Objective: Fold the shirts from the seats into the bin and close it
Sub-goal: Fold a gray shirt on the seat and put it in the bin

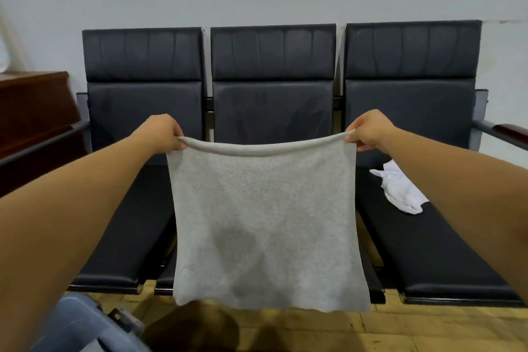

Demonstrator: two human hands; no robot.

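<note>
Head view first; where is the grey shirt (263, 223)?
— Up in the air, in front of the middle seat (273, 111) of a row of three black seats; it hangs as a folded panel, its top edge a rounded fold stretched between the two hands, its lower hem above the wooden floor (400, 331).
— And the fingers?
— The left hand (163, 131) pinches the left end of the fold, fingers curled over it; the right hand (368, 128) pinches the right end the same way; both arms are stretched forward.
— What lies on the seats?
— A white shirt (400, 188) lies crumpled on the right seat (428, 251), near its backrest and well apart from the grey one.
— The bin?
— Only a blue-grey corner of the bin (85, 323) shows at the lower left, down on the floor, with a latch on it; I cannot tell whether it is open or closed.
</note>
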